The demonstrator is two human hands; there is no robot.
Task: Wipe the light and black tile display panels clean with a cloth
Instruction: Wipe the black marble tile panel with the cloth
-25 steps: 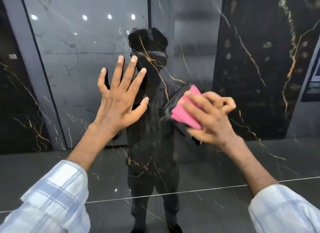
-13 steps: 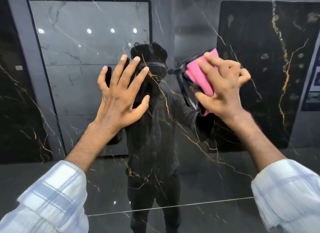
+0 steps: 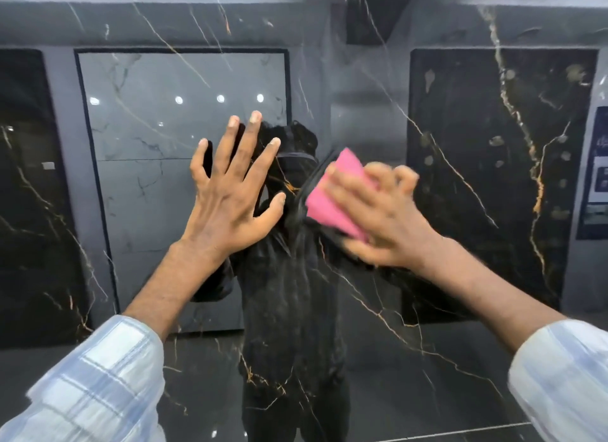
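The left hand was spread flat on the reflective black panel; the pink cloth was gripped by the blurred right hand.

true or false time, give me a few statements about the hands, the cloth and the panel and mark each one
1. The right hand holds a pink cloth against the black panel. True.
2. The left hand grips a second cloth. False: it holds nothing, and its fingers are spread flat on the black panel.
3. The pink cloth is to the left of the left hand. False: it is to that hand's right.
4. Both sleeves are light and checked. True.
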